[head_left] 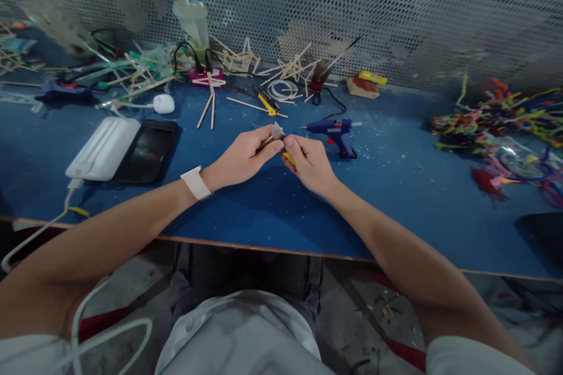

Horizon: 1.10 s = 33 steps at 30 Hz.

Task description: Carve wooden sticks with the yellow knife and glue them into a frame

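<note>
Both hands meet over the blue table [246,211], near the middle of the view. My left hand [246,155], with a pale band at its wrist, is closed, thumb and fingers pinching a small greyish piece [277,130]. Just right of it, my right hand [310,164] is closed round a small yellow and dark tool [288,157], most of which the fingers hide. The tool's front end meets the greyish piece. A blue glue gun [334,130] lies just behind and right of my right hand.
Behind the hands lie a yellow cutter [268,104], a coiled clear tube [282,90] and wooden sticks [212,99]. At left are a white power bank [104,149] and a black phone [147,151]. Colourful pipe cleaners [461,123] lie right; a cup [192,23] stands behind.
</note>
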{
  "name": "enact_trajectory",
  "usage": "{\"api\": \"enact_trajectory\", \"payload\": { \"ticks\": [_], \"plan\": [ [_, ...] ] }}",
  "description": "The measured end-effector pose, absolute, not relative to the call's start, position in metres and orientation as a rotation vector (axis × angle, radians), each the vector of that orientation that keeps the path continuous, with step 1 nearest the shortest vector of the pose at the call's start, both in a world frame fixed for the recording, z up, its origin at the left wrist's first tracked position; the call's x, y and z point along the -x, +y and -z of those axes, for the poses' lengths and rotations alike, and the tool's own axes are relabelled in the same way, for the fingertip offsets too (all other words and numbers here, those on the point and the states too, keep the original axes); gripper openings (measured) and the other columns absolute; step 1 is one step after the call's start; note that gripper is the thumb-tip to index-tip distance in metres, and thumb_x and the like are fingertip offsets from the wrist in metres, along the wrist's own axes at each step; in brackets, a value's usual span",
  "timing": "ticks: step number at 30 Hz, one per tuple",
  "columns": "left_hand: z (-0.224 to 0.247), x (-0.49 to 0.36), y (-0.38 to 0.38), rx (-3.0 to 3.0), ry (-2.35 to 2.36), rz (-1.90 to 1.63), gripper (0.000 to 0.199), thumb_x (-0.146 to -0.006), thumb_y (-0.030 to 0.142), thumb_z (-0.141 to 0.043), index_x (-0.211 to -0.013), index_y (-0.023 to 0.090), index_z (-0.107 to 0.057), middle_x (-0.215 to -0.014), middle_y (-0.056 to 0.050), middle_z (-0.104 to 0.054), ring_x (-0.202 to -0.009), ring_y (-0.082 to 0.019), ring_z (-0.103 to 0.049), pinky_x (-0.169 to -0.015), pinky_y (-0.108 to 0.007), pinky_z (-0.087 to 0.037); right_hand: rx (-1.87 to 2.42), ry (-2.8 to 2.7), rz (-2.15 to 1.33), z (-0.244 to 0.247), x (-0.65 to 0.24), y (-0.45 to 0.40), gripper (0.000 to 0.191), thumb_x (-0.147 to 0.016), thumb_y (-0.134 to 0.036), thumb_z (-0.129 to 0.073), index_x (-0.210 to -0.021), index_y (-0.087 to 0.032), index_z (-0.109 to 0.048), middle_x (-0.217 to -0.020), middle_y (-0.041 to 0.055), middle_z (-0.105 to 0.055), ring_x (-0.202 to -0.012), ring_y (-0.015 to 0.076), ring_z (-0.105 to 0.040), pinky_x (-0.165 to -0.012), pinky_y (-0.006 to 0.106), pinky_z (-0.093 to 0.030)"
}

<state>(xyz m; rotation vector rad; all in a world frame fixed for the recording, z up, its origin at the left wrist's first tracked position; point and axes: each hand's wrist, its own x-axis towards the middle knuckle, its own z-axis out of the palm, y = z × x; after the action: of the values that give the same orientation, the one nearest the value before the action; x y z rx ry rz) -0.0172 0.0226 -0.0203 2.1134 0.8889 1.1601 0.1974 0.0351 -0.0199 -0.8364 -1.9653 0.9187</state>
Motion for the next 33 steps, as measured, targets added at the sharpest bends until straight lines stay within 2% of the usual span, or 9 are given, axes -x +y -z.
{"api": "enact_trajectory", "payload": {
  "ticks": [3,6,14,19,25,33],
  "plan": [
    [0.02,0.024,0.025,-2.23,0.927,-1.027,0.04,-0.121,0.055,-0.052,-0.104,0.02,-0.062,-0.083,-0.001,-0.064,-0.07,-0.015,-0.059,-0.069,-0.029,-0.045,0.787,-2.095,-0.878,0.014,-0.204,0.042,0.073,-0.114,-0.086,-0.045,-0.078,-0.023,-0.057,-0.059,-0.0024,-0.055,-0.056,0.0137,-0.048,-0.06,0.032,-0.037],
    [0.019,0.026,0.027,-2.289,0.954,-0.969,0.04,-0.121,0.053,-0.05,-0.103,0.02,-0.063,-0.085,-0.002,-0.068,-0.07,-0.016,-0.063,-0.069,-0.03,-0.046,0.788,-2.104,-0.874,0.011,-0.205,0.042,0.072,-0.115,-0.084,-0.046,-0.076,-0.024,-0.054,-0.059,-0.0028,-0.056,-0.055,0.0134,-0.047,-0.061,0.033,-0.037],
    [0.02,0.018,0.023,-2.154,0.906,-1.134,0.058,-0.119,0.071,-0.05,-0.092,0.021,-0.057,-0.072,0.002,-0.061,-0.061,-0.012,-0.054,-0.06,-0.026,-0.042,0.818,-1.946,-0.915,0.019,-0.195,0.029,0.07,-0.117,-0.081,-0.047,-0.081,-0.022,-0.061,-0.059,-0.0042,-0.056,-0.052,0.012,-0.047,-0.059,0.032,-0.037],
    [0.021,0.015,0.02,-2.08,0.885,-1.187,0.056,-0.119,0.069,-0.053,-0.089,0.022,-0.053,-0.064,0.005,-0.054,-0.053,-0.01,-0.047,-0.053,-0.026,-0.037,0.837,-1.856,-0.929,0.024,-0.189,0.022,0.07,-0.117,-0.081,-0.047,-0.078,-0.023,-0.056,-0.06,-0.004,-0.055,-0.053,0.0115,-0.047,-0.058,0.032,-0.036],
    [0.021,0.012,0.018,-2.1,0.916,-1.274,0.051,-0.121,0.062,-0.054,-0.09,0.022,-0.055,-0.063,0.006,-0.053,-0.053,-0.01,-0.046,-0.053,-0.026,-0.036,0.845,-1.794,-0.881,0.027,-0.184,0.018,0.068,-0.118,-0.078,-0.047,-0.077,-0.024,-0.053,-0.059,-0.0042,-0.055,-0.053,0.0116,-0.048,-0.058,0.032,-0.037],
    [0.017,0.009,0.017,-2.094,0.982,-1.287,0.056,-0.119,0.069,-0.054,-0.09,0.021,-0.06,-0.069,0.003,-0.055,-0.06,-0.012,-0.047,-0.057,-0.028,-0.038,0.85,-1.773,-0.887,0.026,-0.183,0.018,0.068,-0.118,-0.079,-0.048,-0.075,-0.025,-0.051,-0.06,-0.0036,-0.056,-0.055,0.0124,-0.049,-0.059,0.033,-0.037]
  ]
}}
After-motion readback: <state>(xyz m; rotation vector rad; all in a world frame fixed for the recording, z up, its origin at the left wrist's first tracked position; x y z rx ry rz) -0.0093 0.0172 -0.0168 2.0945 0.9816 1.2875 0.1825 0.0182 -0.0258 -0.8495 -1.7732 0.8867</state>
